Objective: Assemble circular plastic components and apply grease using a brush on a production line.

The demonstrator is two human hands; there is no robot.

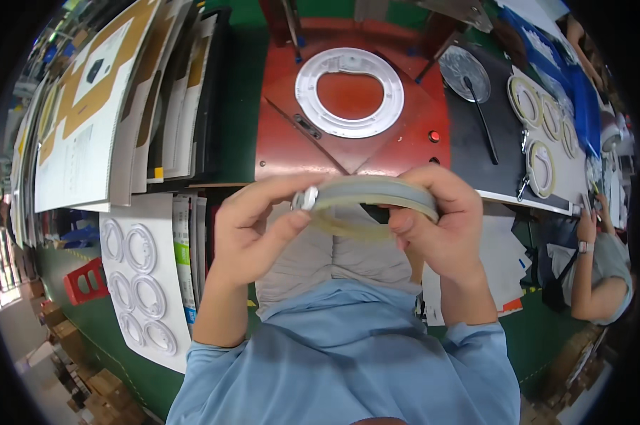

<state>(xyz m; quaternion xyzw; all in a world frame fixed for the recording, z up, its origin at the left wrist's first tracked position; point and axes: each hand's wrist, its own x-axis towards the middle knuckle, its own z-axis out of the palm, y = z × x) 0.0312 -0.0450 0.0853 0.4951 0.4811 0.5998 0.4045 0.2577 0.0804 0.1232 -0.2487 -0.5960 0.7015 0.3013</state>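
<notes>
Between my two hands, above my lap, is a ring with a grey outer band and translucent yellowish edges, tilted nearly edge-on. My left hand pinches its left end, where a small white fitting shows between thumb and index finger. On the other side my right hand grips the ring, thumb inside and fingers over the outside. Beyond my hands, a white plastic ring part with an uneven inner opening lies flat on a red machine plate.
Upright cardboard sheets stand at left, above a white board bearing several clear rings. At right, a black brush-like tool rests on a round dish. Several yellowish rings lie farther right. A co-worker's arm is at the right edge.
</notes>
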